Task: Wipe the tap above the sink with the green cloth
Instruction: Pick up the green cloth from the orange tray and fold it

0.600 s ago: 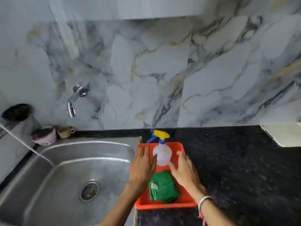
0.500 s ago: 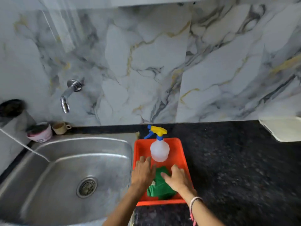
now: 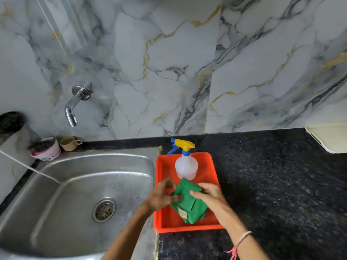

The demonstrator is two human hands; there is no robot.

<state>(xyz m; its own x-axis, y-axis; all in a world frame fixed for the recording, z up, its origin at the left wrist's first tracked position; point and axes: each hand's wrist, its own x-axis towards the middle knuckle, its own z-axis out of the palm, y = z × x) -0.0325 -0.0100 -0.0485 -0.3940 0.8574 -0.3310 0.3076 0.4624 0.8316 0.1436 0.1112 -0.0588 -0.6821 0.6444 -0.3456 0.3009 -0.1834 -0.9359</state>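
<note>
Two hands (image 3: 185, 197), folded green cloth (image 3: 189, 201), square tray (image 3: 185, 227)

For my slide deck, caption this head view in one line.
Both hands lift the green cloth from the orange tray, tap unwiped.

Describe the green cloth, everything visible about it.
The green cloth looks like soft woven fabric, folded into several layers, with a small pale tag near its lower edge. It sits over the orange tray, in front of the spray bottle. The left hand and right hand pinch it from either side, its upper corner raised.
</note>
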